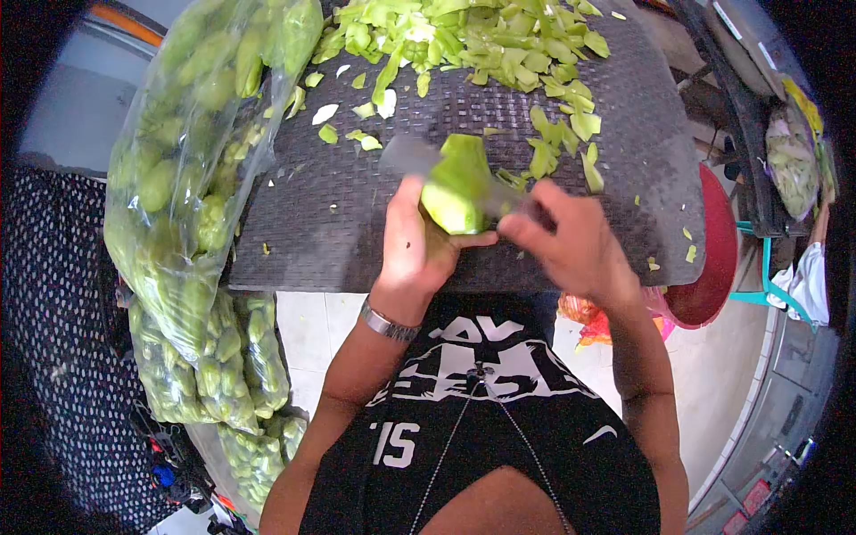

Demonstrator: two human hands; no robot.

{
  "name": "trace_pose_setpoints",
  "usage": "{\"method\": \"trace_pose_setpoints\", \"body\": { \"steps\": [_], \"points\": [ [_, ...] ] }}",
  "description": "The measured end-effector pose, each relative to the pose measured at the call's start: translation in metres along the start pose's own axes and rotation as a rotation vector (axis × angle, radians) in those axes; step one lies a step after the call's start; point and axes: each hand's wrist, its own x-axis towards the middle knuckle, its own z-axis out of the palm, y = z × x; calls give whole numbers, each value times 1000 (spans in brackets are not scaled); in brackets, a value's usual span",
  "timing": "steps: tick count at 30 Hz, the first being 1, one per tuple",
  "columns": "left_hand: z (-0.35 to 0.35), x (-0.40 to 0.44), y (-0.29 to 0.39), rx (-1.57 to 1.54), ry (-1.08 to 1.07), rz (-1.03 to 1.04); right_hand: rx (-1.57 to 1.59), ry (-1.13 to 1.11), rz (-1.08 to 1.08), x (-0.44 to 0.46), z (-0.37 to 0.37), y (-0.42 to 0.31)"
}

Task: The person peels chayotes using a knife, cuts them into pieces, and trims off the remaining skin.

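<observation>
My left hand (417, 234) is closed around a green chayote (455, 192), holding it upright above the near part of the table. Pale flesh shows on its lower side, where the skin is off. My right hand (571, 234) grips a knife (412, 157), its fingers wrapped round the handle. Motion smears the blade, which crosses the chayote and sticks out grey on its left. Most of the handle is hidden by my fingers. Loose green peelings (544, 147) lie just beyond my right hand.
A dark woven-top table (312, 227) carries a big heap of peelings (481, 36) at its far side. A clear plastic bag of chayotes (169, 178) leans along the left edge, with more filled bags (214, 374) below. A red tub (713, 254) stands at the right.
</observation>
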Motion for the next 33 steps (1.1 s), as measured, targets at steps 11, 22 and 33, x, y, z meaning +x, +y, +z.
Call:
{"method": "trace_pose_setpoints", "body": {
  "steps": [11, 22, 33],
  "points": [
    [0, 2, -2, 63, -99, 74, -228, 54, -159, -7, 23, -9],
    [2, -16, 8, 147, -110, 37, -110, 138, 104, 12, -14, 28],
    [-27, -3, 10, 262, -405, 108, 120, -39, 48, 1, -6, -6]
  ]
}}
